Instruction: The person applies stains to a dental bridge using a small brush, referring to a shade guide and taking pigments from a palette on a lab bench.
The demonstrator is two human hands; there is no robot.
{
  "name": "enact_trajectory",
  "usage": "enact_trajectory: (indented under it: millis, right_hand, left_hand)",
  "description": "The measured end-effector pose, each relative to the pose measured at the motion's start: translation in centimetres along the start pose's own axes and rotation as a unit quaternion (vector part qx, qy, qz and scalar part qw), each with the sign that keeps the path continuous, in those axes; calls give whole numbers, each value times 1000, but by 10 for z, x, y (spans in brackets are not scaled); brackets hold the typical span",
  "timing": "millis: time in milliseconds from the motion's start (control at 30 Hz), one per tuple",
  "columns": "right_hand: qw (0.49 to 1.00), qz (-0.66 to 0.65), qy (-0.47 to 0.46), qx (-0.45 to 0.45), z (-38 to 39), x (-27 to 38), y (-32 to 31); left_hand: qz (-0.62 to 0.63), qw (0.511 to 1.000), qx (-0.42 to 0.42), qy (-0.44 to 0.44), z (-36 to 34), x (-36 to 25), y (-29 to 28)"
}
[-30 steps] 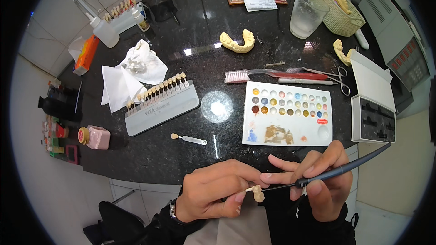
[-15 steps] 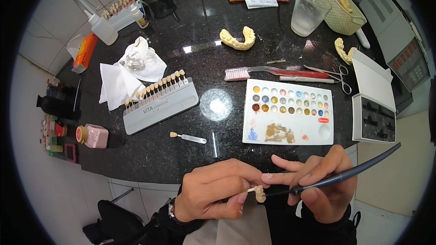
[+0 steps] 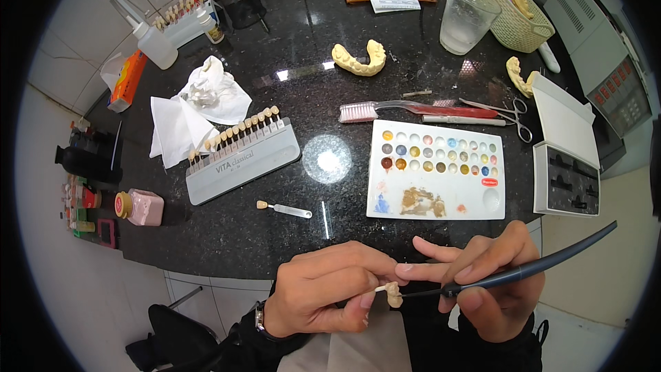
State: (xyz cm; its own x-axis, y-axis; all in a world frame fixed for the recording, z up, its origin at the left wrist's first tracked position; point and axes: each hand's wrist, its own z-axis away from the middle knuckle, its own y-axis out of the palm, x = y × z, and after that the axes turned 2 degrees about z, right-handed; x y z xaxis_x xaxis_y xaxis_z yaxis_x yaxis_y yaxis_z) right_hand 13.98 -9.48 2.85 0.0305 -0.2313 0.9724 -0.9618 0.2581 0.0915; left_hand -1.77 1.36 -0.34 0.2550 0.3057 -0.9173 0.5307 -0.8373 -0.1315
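At the front edge of the dark bench, my left hand point(image 3: 323, 286) pinches a short white stick point(image 3: 379, 289) bearing a small beige tooth piece point(image 3: 394, 295). My right hand point(image 3: 492, 282) grips a long dark-handled tool point(image 3: 544, 262), its thin tip touching that piece; I cannot make out the tip's exact shape. The two hands' fingertips meet above the piece. Just beyond them are a white paint palette point(image 3: 434, 189) with several coloured wells and a loose shade tab point(image 3: 289, 211), left of which lies a grey shade guide point(image 3: 241, 165) with several tooth tabs.
Behind lie a yellow cast point(image 3: 359, 63), a red-handled brush point(image 3: 447, 111), scissor-like forceps point(image 3: 520, 117) and a glass point(image 3: 460, 27). An open box point(image 3: 566, 182) stands right, near a basket point(image 3: 513, 24). Tissues point(image 3: 179, 131), a pink jar point(image 3: 144, 208) and bottles point(image 3: 157, 47) are at left.
Since a second ago, my right hand has shifted slightly down and right, and the tool's back end now points farther right. My left hand stays almost still.
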Motion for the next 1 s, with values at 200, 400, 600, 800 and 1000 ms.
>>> enact_trajectory:
  millis: [200, 400, 600, 800, 1000]
  right_hand:
    - [1000, 24, -6, -2, -1, -2, -3]
    - [1000, -10, 4, -2, 0, 3, 2]
    - [999, -4, 13, -32, -1, 4, 5]
    - [1000, -13, 9, -9, 0, 2, 2]
    - [999, -24, 22, -39, 0, 5, 6]
  left_hand:
    - [7, 1000, 5, 9, -2, 6, 2]
    - [7, 1000, 3, 10, -1, 2, 0]
    - [8, 1000, 3, 6, -1, 2, 1]
    - [-1, 1000, 0, 14, -1, 1, 0]
    - [9, 1000, -1, 7, -1, 3, 1]
